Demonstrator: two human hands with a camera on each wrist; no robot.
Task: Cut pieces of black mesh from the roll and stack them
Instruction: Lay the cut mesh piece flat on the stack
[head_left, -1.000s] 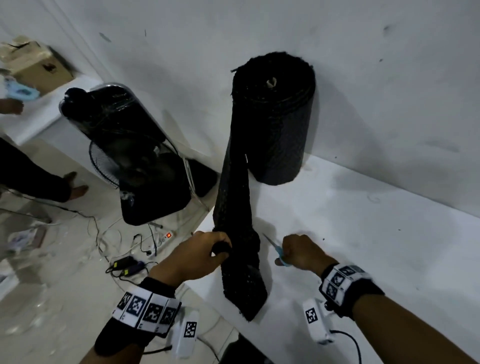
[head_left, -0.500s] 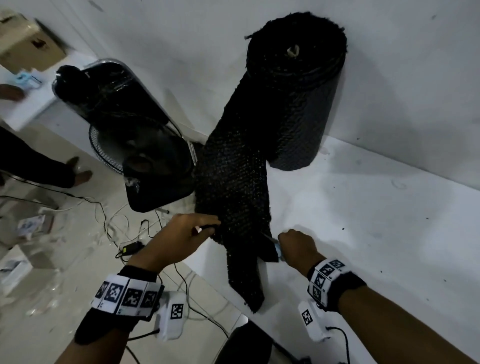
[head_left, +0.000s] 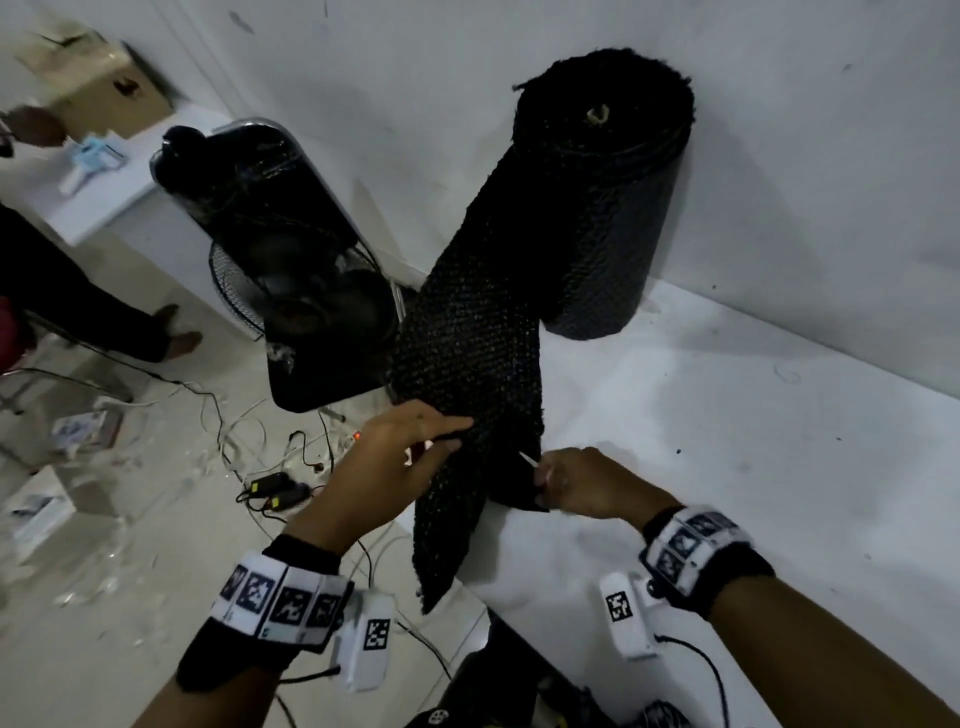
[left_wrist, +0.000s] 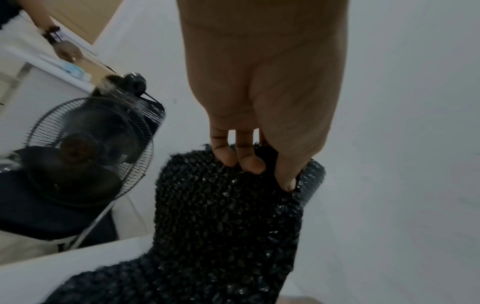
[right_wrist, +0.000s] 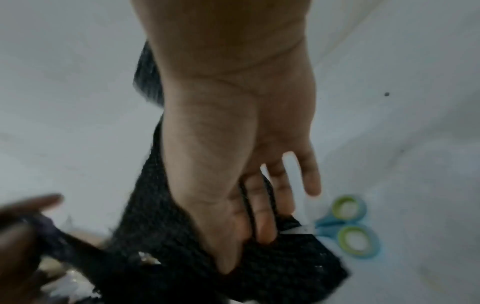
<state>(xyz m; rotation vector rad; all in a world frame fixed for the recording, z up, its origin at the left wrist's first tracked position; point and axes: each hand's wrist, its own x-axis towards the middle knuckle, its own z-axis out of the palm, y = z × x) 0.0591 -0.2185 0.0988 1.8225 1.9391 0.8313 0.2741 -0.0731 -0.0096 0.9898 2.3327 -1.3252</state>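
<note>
The black mesh roll stands upright on the white table against the wall. A strip of mesh runs from it down past the table's edge. My left hand pinches the strip's left edge between thumb and fingers. My right hand grips the strip's right edge, mesh bunched under its thumb. Blue and green scissors lie on the table just beyond my right fingers, apart from them. In the head view only a pale sliver of their blade shows.
A black fan and a wrapped black object stand on the floor left of the table. Cables and a power strip litter the floor below my left hand. Another person's legs and a second table with a cardboard box are far left.
The strip was a narrow bunch gripped by my left hand; now it is spread wide. My left hand has shifted to its left edge and my right hand has taken hold of its right edge.
</note>
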